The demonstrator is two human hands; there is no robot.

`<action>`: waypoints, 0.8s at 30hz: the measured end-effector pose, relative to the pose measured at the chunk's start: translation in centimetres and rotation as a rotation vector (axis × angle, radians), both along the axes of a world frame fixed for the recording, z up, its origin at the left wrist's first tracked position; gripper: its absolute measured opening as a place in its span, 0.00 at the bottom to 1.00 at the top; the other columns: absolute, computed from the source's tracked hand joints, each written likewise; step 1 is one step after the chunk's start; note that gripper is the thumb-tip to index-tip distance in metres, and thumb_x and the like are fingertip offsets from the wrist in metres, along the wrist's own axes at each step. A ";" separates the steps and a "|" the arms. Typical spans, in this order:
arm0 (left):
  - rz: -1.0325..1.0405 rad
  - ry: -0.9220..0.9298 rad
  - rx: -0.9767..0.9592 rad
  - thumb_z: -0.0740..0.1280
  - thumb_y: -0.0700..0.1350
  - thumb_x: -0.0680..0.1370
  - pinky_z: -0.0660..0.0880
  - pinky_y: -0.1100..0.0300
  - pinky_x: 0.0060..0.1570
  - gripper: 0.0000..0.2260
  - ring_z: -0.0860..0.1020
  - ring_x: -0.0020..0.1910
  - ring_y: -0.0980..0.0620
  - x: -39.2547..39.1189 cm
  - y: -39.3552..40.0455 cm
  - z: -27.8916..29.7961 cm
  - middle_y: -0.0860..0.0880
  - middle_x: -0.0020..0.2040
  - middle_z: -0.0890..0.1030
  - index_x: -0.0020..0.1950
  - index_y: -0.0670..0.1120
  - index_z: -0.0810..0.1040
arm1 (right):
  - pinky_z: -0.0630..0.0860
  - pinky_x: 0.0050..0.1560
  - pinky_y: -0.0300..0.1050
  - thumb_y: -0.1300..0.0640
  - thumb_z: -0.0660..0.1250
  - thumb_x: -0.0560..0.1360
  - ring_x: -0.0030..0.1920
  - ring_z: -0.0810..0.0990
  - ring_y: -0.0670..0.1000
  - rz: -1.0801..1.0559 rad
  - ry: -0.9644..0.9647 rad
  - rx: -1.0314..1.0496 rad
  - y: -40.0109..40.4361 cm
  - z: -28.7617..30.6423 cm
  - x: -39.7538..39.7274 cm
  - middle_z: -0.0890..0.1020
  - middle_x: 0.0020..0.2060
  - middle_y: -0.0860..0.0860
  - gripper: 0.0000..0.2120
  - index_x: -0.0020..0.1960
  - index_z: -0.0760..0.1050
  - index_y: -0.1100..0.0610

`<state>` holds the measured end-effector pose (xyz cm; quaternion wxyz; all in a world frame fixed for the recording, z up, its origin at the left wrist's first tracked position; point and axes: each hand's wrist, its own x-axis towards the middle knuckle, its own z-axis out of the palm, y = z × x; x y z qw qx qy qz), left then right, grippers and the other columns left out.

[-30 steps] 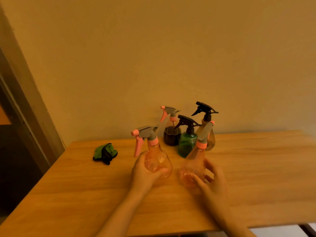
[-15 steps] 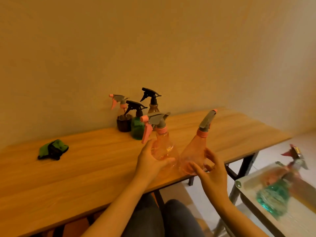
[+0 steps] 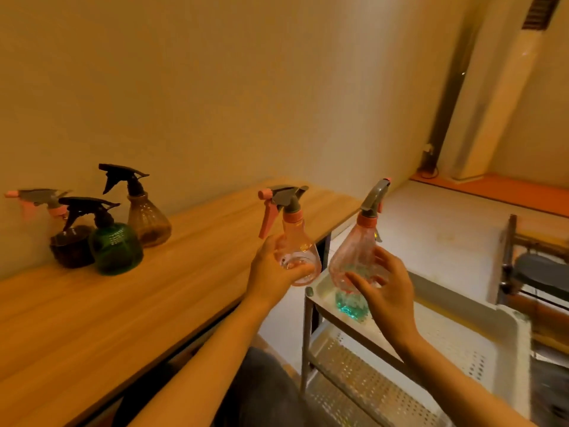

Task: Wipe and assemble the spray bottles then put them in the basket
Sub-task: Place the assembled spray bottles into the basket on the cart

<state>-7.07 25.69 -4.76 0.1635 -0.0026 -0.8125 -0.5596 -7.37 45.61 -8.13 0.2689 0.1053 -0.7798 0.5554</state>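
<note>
The left hand [image 3: 271, 272] is gripping 1 pink bottle [image 3: 297, 257] with its fingers curled round the belly, just past the desk [image 3: 154, 303] edge; the right hand [image 3: 385, 291] is cupping a 2nd pink bottle [image 3: 357, 257] above the white basket [image 3: 462, 306], where a teal bottle [image 3: 349, 303] is already lying; this looks like the placing step; next, both need lowering upright into free space; 3 bottles [image 3: 117, 248] are waiting on the desk.

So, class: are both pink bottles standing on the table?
No: the left hand and right hand hold the pink bottles up past the table edge.
</note>
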 end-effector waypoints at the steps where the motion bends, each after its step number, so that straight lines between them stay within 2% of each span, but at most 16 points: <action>1: -0.028 0.008 -0.005 0.77 0.45 0.68 0.70 0.79 0.36 0.32 0.72 0.53 0.61 -0.3 0.9 0.1 0.57 0.57 0.73 0.68 0.51 0.67 | 0.78 0.54 0.46 0.50 0.75 0.66 0.56 0.77 0.49 -0.016 0.005 -0.003 0.9 0.2 0.1 0.75 0.59 0.50 0.30 0.65 0.69 0.52; 3: -0.084 0.032 -0.011 0.77 0.45 0.67 0.71 0.77 0.36 0.29 0.74 0.51 0.61 -0.7 2.7 0.4 0.59 0.54 0.73 0.64 0.54 0.68 | 0.78 0.52 0.43 0.54 0.76 0.67 0.55 0.77 0.48 -0.051 0.022 -0.002 2.5 0.6 0.4 0.75 0.58 0.48 0.29 0.64 0.69 0.50; 6: -0.175 0.009 0.011 0.77 0.45 0.68 0.71 0.74 0.38 0.27 0.74 0.51 0.62 -0.8 5.2 0.7 0.62 0.52 0.74 0.61 0.57 0.68 | 0.76 0.52 0.41 0.52 0.75 0.67 0.55 0.76 0.47 -0.097 0.036 0.004 4.9 0.7 0.9 0.74 0.58 0.47 0.30 0.66 0.69 0.53; 10: -0.238 -0.012 0.006 0.78 0.48 0.67 0.71 0.66 0.50 0.31 0.72 0.61 0.56 -0.7 8.0 -0.1 0.56 0.62 0.74 0.66 0.54 0.69 | 0.77 0.54 0.45 0.52 0.75 0.67 0.57 0.75 0.49 -0.164 0.011 0.032 8.4 -0.4 0.8 0.74 0.59 0.50 0.31 0.67 0.69 0.56; 13: -0.261 -0.037 -0.010 0.77 0.47 0.67 0.67 0.69 0.47 0.32 0.69 0.58 0.61 0.2 9.9 -0.4 0.56 0.61 0.71 0.67 0.55 0.67 | 0.76 0.57 0.53 0.54 0.76 0.67 0.59 0.74 0.52 -0.243 -0.061 0.097 11.2 -2.3 -0.1 0.74 0.61 0.56 0.34 0.69 0.66 0.58; 16: -0.261 -0.029 -0.032 0.77 0.46 0.67 0.65 0.77 0.42 0.29 0.68 0.52 0.65 1.0 11.3 -1.0 0.60 0.57 0.67 0.62 0.60 0.66 | 0.75 0.58 0.57 0.55 0.76 0.68 0.57 0.72 0.51 -0.273 -0.118 0.151 13.3 -4.6 -1.5 0.74 0.59 0.56 0.31 0.68 0.68 0.58; 20: -0.251 -0.038 -0.022 0.77 0.46 0.68 0.66 0.78 0.40 0.28 0.68 0.55 0.61 1.5 12.4 -1.8 0.59 0.56 0.66 0.56 0.66 0.65 | 0.75 0.57 0.54 0.56 0.76 0.68 0.57 0.73 0.53 -0.260 -0.165 0.183 14.7 -7.0 -4.0 0.75 0.58 0.55 0.30 0.67 0.69 0.57; 24: -0.265 -0.051 -0.020 0.76 0.44 0.68 0.66 0.83 0.40 0.29 0.68 0.50 0.67 1.6 12.9 -2.3 0.66 0.53 0.61 0.52 0.69 0.62 | 0.75 0.57 0.53 0.56 0.76 0.68 0.57 0.73 0.52 -0.225 -0.229 0.179 14.5 -8.8 -6.4 0.73 0.59 0.55 0.30 0.66 0.68 0.57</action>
